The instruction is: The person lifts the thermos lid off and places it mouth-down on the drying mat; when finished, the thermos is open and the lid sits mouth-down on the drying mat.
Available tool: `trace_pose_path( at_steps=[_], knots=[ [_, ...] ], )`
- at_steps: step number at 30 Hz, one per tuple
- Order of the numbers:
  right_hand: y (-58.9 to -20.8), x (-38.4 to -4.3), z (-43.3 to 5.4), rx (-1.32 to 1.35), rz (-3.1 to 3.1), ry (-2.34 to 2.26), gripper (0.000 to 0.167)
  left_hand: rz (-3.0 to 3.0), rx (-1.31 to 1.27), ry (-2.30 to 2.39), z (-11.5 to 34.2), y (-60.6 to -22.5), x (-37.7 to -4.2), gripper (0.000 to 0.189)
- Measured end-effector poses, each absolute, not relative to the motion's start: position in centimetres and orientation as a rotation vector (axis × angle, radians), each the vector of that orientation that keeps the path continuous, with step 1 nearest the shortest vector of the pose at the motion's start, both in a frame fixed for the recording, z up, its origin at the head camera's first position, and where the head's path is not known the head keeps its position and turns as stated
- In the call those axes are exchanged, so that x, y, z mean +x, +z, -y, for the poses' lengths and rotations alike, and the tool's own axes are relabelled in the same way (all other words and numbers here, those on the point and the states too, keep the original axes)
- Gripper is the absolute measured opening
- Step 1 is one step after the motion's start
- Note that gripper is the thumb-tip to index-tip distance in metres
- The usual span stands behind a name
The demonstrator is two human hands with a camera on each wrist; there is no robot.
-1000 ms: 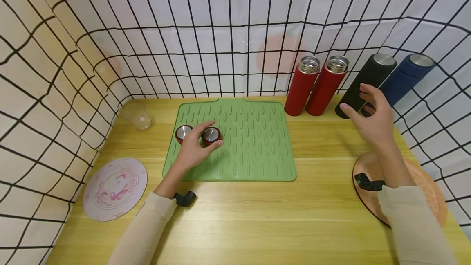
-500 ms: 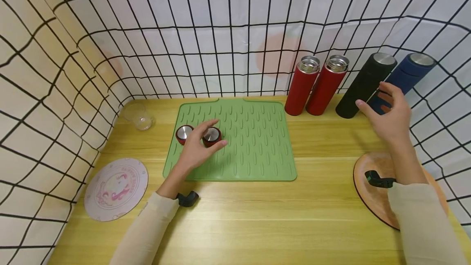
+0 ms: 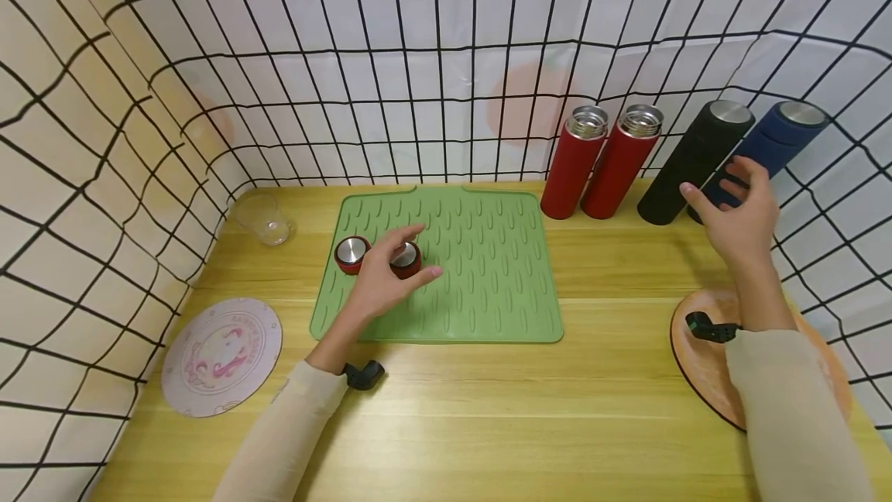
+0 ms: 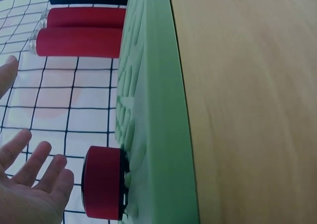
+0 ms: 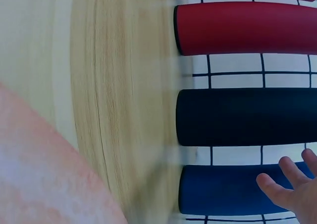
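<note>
On the left, a red cap (image 3: 352,252) is seen on the green mat (image 3: 481,277), and just beside it a second cap (image 3: 404,256) is partly hidden by the left hand (image 3: 379,279), which is held above with fingers spread and nothing grasped. Further right, two red flasks (image 3: 571,169) (image 3: 617,173) are stood uncapped, then a black flask (image 3: 693,161). The right hand (image 3: 744,217) is held loosely, grasping nothing, before the blue flask (image 3: 773,142); whether it is touched cannot be told. Reaching, it is judged, is the step in hand; for the next move, fingers would need to be closed around a cap or flask.
</note>
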State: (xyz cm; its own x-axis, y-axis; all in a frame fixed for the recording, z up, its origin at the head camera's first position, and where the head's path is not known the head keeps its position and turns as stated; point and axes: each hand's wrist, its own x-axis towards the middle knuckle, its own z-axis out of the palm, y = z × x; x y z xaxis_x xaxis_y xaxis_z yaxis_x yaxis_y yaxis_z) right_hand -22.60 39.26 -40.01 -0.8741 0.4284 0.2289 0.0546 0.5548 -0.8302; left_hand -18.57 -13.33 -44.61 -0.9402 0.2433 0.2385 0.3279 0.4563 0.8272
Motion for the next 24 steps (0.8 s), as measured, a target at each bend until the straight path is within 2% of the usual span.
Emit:
trace_pose_path(
  at_steps=[16, 24],
  knots=[
    [-41.3, -26.2, -39.4, -0.46, 2.314, 1.412, 0.083, 2.592, -0.554, -1.556, 11.6, -44.8, -19.2, 0.082],
    [-41.9, -27.7, -39.1, -0.494, 2.286, 1.459, 0.078, 2.526, -0.625, -1.662, 10.5, -44.7, -19.7, 0.08]
  ],
)
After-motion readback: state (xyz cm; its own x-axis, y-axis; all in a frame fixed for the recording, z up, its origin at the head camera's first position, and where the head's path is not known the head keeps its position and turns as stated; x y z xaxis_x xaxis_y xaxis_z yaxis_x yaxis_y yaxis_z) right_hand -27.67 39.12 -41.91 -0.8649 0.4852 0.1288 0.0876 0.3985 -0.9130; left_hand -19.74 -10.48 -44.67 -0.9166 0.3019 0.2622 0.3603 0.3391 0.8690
